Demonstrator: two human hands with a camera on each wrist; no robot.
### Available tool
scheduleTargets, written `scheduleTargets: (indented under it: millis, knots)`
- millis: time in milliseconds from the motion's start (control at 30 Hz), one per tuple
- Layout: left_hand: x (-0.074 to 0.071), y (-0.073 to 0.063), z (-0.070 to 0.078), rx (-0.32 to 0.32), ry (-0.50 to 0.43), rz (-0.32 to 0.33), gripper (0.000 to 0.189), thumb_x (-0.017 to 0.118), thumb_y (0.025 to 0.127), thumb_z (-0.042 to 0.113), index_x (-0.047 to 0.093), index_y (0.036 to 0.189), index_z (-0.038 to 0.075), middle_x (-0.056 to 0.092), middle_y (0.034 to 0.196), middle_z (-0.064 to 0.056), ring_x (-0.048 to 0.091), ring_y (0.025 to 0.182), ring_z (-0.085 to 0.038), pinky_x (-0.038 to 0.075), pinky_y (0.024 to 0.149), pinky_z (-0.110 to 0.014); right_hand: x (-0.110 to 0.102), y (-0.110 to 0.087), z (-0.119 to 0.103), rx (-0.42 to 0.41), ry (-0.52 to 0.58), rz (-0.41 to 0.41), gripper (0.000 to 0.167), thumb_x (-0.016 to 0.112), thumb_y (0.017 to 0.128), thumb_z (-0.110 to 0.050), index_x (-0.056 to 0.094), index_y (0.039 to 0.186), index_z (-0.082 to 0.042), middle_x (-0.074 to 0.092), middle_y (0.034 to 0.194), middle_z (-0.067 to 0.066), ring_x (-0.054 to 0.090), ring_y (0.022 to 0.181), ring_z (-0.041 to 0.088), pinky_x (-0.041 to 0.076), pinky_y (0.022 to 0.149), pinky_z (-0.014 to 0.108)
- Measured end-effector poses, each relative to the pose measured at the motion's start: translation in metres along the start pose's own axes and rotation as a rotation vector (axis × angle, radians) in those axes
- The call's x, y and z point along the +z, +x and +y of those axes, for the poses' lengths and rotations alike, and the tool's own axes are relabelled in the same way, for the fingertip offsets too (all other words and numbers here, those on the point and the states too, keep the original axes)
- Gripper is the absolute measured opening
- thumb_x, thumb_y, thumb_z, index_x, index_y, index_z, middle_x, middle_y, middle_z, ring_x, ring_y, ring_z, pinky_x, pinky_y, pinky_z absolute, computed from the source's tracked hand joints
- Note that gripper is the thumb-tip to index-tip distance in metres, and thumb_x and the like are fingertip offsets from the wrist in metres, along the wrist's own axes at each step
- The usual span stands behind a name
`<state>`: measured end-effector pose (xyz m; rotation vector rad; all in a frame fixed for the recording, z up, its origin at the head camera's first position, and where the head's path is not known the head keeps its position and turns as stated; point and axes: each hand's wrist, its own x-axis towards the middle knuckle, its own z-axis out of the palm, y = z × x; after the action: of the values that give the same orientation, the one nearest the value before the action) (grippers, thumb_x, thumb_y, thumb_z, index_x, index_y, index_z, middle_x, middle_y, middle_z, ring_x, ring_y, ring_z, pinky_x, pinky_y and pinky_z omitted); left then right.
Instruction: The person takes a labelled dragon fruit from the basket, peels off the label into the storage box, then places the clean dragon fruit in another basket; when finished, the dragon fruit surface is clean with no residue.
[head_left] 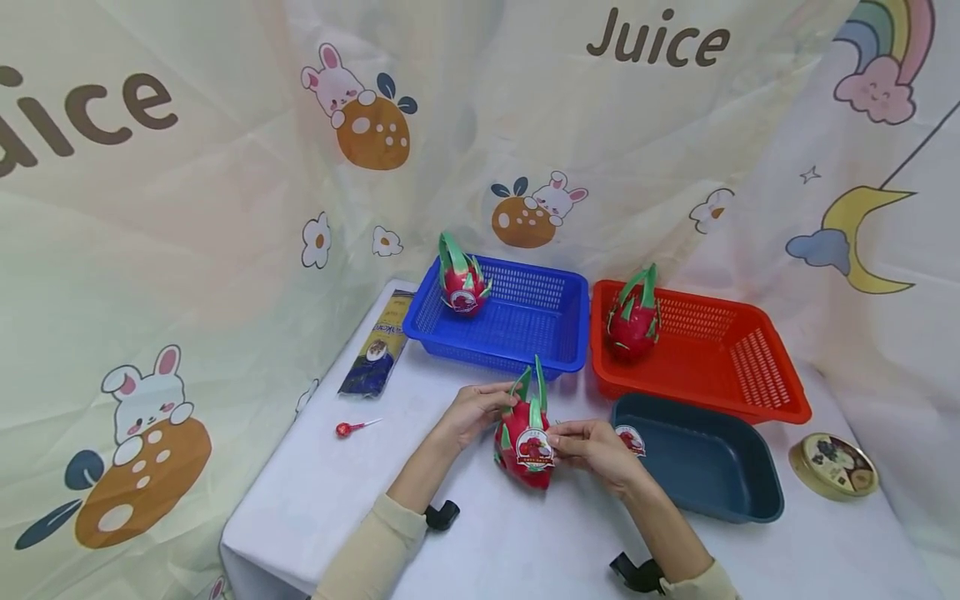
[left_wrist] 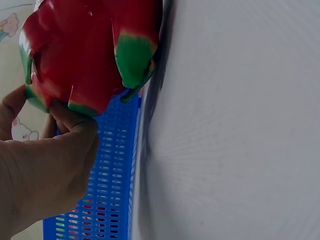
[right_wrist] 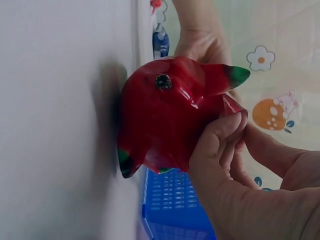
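Head: fruit [head_left: 517, 433] in front of blue basket [head_left: 517, 325]; left hand [head_left: 480, 408] angled in, pinching upper side; right hand [head_left: 596, 450] angled in, pinching opposite side. Tray [head_left: 697, 458] edge near right hand; table [head_left: 300, 517] extends basket's near side. Left wrist: fingers curled on fruit. Right wrist: thumb, fingers gripping fruit.

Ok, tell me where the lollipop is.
In the head view, the lollipop lies on the left of the table, just in front of the packet, left of the left hand.
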<state>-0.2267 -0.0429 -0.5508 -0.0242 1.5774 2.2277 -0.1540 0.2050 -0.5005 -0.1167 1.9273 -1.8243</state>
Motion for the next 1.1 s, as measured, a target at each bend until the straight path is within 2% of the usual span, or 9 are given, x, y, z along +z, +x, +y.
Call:
scheduleTargets:
  millis: [267,433,767,1000,1100]
  knots:
    - [-0.0011,-0.0005,-0.0012,0.007,0.001,-0.009,0.046,0.078,0.089,0.008,0.068,0.131,-0.008,0.065,0.134,-0.026,0.07,0.095,-0.012,0.058,0.081,-0.024,0.0017,0.0011,0.0026,0.043,0.12,-0.049,0.033,0.065,0.103,-0.012,0.067,0.125,0.013,0.074,0.105,0.008,0.071,0.088,0.017,0.062,0.086,0.031]
    - [-0.0018,0.0012,-0.0007,0.02,0.016,-0.008,0.042,0.078,0.089,0.009,0.071,0.128,-0.005,0.065,0.135,-0.025,0.07,0.094,-0.011,0.058,0.079,-0.023,0.0025,0.0003,-0.0001,0.064,0.148,-0.048,0.032,0.065,0.104,-0.013,0.069,0.125,0.01,0.073,0.107,0.008,0.07,0.091,0.018,0.062,0.086,0.03]
    - [-0.0018,0.0023,0.0031,0.012,0.043,0.01,0.038,0.08,0.089,0.011,0.075,0.125,0.0,0.072,0.129,-0.016,0.07,0.097,-0.013,0.059,0.082,-0.024,0.0013,0.0042,0.0005,0.079,0.208,-0.065,0.031,0.063,0.105,-0.013,0.069,0.126,0.008,0.073,0.108,0.008,0.069,0.092,0.019,0.062,0.085,0.03]
    - [-0.0028,0.0032,0.0012,0.006,0.034,-0.003,0.04,0.08,0.088,0.009,0.073,0.127,0.0,0.069,0.133,-0.018,0.07,0.098,-0.013,0.059,0.083,-0.024,-0.0018,0.0059,0.0041,0.095,0.229,-0.081,0.026,0.061,0.105,-0.011,0.072,0.122,0.005,0.073,0.106,0.007,0.069,0.092,0.019,0.062,0.087,0.032]
    - [-0.0051,0.0026,0.0002,0.014,0.036,0.013,0.041,0.077,0.088,0.007,0.073,0.128,-0.001,0.073,0.127,-0.017,0.069,0.094,-0.012,0.059,0.081,-0.024,-0.0023,0.0053,-0.0003,0.117,0.301,-0.082,0.026,0.059,0.106,-0.012,0.072,0.124,0.003,0.074,0.109,0.007,0.07,0.097,0.019,0.061,0.091,0.034]
